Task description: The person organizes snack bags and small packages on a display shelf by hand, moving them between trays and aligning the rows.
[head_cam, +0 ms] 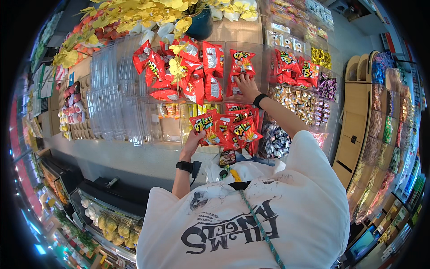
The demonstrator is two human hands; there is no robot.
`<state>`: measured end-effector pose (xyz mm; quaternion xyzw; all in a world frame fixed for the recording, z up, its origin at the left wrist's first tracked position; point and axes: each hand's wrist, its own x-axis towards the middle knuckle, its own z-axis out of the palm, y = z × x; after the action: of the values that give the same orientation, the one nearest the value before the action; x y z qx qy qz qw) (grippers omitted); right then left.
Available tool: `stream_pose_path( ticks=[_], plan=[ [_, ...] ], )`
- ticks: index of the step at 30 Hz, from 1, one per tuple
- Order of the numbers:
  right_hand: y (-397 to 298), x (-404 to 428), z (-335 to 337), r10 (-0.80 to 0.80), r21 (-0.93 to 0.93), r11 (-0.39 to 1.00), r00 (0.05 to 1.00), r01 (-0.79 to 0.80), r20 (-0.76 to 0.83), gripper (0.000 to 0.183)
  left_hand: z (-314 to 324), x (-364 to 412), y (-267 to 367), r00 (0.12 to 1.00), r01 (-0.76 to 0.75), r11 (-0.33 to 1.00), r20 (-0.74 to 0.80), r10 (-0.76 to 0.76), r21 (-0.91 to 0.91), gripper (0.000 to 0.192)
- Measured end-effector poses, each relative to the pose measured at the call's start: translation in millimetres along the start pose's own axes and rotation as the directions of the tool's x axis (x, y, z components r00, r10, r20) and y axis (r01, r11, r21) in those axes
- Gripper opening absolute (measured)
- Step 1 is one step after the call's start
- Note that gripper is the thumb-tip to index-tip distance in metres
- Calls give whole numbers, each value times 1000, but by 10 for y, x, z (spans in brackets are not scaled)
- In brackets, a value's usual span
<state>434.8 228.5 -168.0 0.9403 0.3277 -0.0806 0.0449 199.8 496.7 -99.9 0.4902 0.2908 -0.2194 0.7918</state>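
My left hand (192, 143) grips a red snack bag (208, 127) by its lower left side, beside more red bags (244, 131) heaped at the front edge. My right hand (247, 86) rests, fingers spread, on a red bag (234, 88) in a clear plastic bin (248, 47); whether it grips the bag cannot be told. Another red bag (242, 62) lies just beyond the fingertips. Left of that bin, a larger pile of red bags (193, 85) shows silver backs and printed fronts. To the right, a further bin holds red bags (289, 67).
Stacked clear plastic bins (114, 90) stand at left. Yellow flowers (141, 13) in a dark pot (200, 25) overhang the back. Bins of wrapped candies (292, 101) lie to the right, with a wooden cabinet (351, 117) beyond. A glass case of netted fruit (114, 225) is lower left.
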Motion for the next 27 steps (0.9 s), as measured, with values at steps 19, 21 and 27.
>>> stream_pose_path(
  ticks=[19, 21, 27],
  plan=[
    [720, -28, -460, 147, 341, -917, 621, -206, 770, 40, -222, 57, -192, 997, -10, 999, 80, 13, -39, 41],
    [692, 55, -420, 173, 306, -947, 649, -98, 741, 45, -276, 89, -199, 991, -13, 1000, 130, 12, 10, 47],
    [301, -81, -432, 581, 737, -676, 594, -29, 556, 55, -135, -51, 6, 998, -36, 999, 60, 34, 28, 46]
  ],
)
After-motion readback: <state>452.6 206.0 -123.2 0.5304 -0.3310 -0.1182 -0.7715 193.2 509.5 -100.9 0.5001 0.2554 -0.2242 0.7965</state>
